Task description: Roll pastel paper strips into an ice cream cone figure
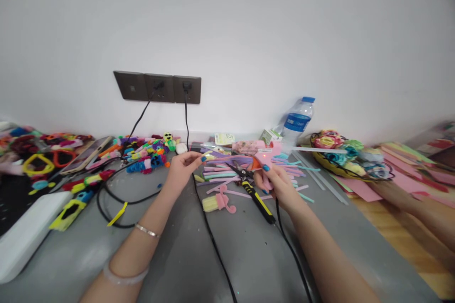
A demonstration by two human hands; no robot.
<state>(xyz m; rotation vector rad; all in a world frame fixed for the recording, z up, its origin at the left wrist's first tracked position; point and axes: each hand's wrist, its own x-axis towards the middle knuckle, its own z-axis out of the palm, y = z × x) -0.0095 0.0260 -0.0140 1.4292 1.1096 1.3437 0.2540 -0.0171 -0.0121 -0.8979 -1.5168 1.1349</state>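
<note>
My right hand [279, 184] is wrapped round the grip of a pink hot glue gun [267, 152]. Its orange nozzle points left, and a clear glue stick [313, 150] juts from its back. My left hand [186, 168] is closed in a pinch left of the nozzle; what lies between the fingertips is too small to make out. Below and between the hands lie black-and-yellow pliers [261, 203] with their jaws toward the pile. A small yellow and pink fuzzy craft piece [212, 202] rests beside them. Pastel pipe cleaners [222, 175] are heaped behind.
Black cords [213, 241] cross the grey table from wall sockets [158, 87]. A water bottle [297, 120] leans by the wall. Colourful pipe-cleaner crafts [149, 154], a phone [87, 155] and a white case [31, 232] lie left. Rightward are a flower basket [341, 168] and another person's arm [415, 203].
</note>
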